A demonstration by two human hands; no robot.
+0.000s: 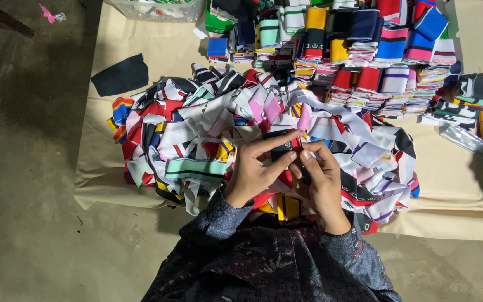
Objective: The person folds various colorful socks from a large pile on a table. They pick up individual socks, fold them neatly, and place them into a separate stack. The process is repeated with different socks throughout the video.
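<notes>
Person seated on the concrete floor [29,235], bent over a loose heap of multicoloured striped knit fabric strips [197,128] — reds, whites, blacks, pinks, a mint-green one lying at the near left. The heap lies on a sheet of tan paper [99,168] spread over the floor, presumably to keep the cloth off the dirt.

Both hands meet at the near edge of the heap, just in front of the body. The left hand [252,170] and the right hand [321,187] pinch one small dark fabric strip with a red edge [284,146] between them; the fingers [278,140] of each hand are closed on it, thumbs pressing toward each other, the piece lifted slightly clear of the pile so it can be handled apart from the rest. How the strip is folded I cannot tell — the hands cover most of it.

Beyond the heap, at the far side of the paper, folded striped pieces stand in neat sorted stacks [364,56], grouped by colour and well apart from the loose pile. A clear plastic tub [152,10] sits at the far edge, a flat piece of black cloth [121,75] lies alone on the paper to the left, and a small pink scrap [48,14] lies on the bare floor. Sleeves are dark patterned fabric.
</notes>
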